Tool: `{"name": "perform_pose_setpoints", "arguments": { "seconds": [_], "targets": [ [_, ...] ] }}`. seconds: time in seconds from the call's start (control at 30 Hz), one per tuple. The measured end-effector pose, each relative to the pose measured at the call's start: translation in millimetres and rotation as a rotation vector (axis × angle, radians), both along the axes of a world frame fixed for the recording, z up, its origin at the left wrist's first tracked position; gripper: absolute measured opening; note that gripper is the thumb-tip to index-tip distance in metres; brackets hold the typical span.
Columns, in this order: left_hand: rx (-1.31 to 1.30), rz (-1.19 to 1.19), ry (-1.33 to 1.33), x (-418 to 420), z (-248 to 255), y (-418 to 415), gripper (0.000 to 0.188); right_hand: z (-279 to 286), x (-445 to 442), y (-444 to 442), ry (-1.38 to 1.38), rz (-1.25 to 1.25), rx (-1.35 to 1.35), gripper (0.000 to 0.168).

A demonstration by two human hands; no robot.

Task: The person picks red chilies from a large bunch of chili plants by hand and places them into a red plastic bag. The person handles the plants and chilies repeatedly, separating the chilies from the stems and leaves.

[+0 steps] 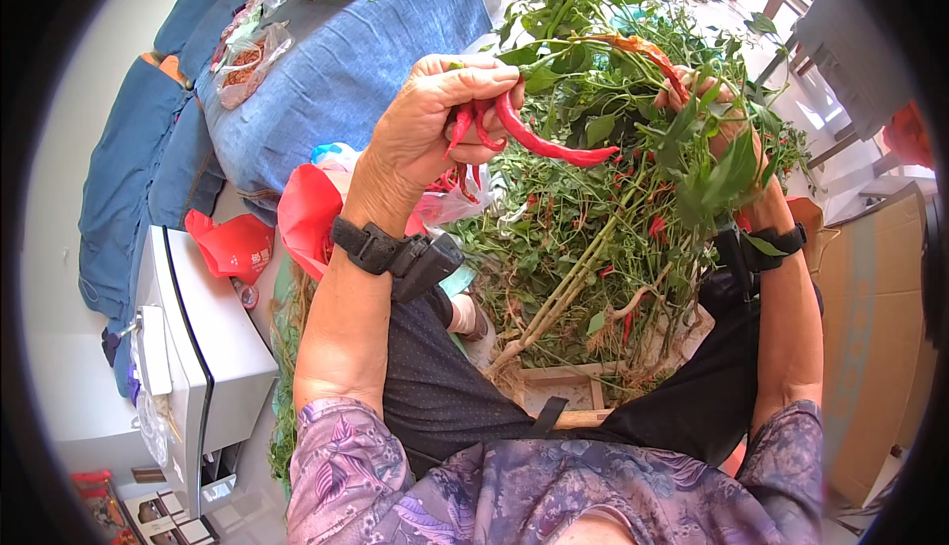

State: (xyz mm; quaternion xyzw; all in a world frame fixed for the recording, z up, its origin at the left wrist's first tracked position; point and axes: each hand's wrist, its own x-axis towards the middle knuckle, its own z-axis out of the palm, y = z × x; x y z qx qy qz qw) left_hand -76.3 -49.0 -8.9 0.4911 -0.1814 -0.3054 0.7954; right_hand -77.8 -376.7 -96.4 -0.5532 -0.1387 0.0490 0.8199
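Several red chili peppers [549,146] hang from my left hand [452,111], which is closed around them near the picture's middle. My right hand [700,96] grips a leafy chili plant [600,126] at the right, partly hidden by leaves. An orange-red, shrivelled chili pepper [649,52] curves from the plant to my right fingers. Beneath both hands lies a large heap of uprooted chili plants [549,248], with bare roots toward me and red peppers among the leaves.
Red bags [304,211] and a clear plastic bag with red peppers stand by my left forearm. A blue cloth-covered surface [356,63] is at the upper left, a white cabinet [215,323] at the left. A cardboard box [867,337] stands at the right; a small wooden frame [578,374] lies between my legs.
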Motion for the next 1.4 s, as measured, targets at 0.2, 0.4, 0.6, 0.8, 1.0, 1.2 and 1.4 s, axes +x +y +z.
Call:
{"name": "perform_pose_setpoints", "arguments": {
  "seconds": [0.2,0.4,0.6,0.8,1.0,1.2,1.4],
  "targets": [
    [0.102,0.031,-0.049,-4.6,-1.1,-4.4,0.022,-9.3,7.8,-7.7,-0.067,-0.126,-0.266,0.024],
    [0.059,0.0,-0.049,-3.1,-8.2,-0.3,0.023,-19.7,10.9,1.8,-0.112,-0.243,-0.284,0.019],
    [0.047,0.058,-0.04,-7.1,-2.9,-4.0,0.027,-37.6,22.2,-39.5,0.005,0.005,-0.019,0.03],
    [-0.068,0.074,0.058,5.3,-12.6,10.6,0.029,9.2,-0.4,3.3,-0.259,0.198,0.037,0.044],
    [0.154,0.367,-0.115,20.9,-1.4,72.7,0.024,17.5,-8.3,-0.2,-0.141,-0.038,-0.193,0.017],
    [0.67,0.873,-0.17,27.3,-32.5,199.7,0.016,3.9,-2.6,-7.3,-0.153,-0.217,-0.403,0.019],
    [0.996,1.016,0.073,18.2,-79.3,276.4,0.014,13.0,-8.9,-4.8,-0.118,-0.28,-0.405,0.01]
  ]
}}
